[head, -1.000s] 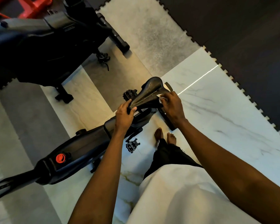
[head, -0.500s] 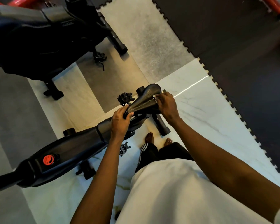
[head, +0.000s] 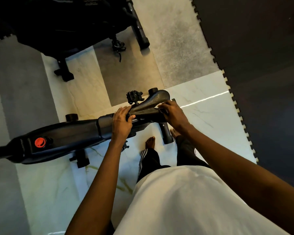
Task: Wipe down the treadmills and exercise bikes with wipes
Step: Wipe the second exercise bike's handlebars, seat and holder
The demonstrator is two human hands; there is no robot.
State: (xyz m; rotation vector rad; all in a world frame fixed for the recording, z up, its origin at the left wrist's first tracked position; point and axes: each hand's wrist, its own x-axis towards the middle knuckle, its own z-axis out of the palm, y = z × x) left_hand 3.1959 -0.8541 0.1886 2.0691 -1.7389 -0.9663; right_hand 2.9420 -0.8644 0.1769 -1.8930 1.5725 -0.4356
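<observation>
saddle [head: 148,108]: lies lengthwise between the hands.
left hand [head: 121,121]: grips its nose.
right hand [head: 173,114]: pinches wipe [head: 159,106] (barely showing) against its side.

Left hand [head: 121,122] gripped saddle [head: 151,106] nose, right hand [head: 174,115] pinched wipe [head: 159,108] on its right flank. Pedal [head: 134,96] stood just beyond saddle; bike frame [head: 66,139] barred left side. Stabiliser bar [head: 166,134] and bare feet [head: 150,142] crowded floor [head: 207,119] beneath. Open floor lay right, up to mat [head: 261,65]; tiled gap before second bike [head: 66,22].
</observation>
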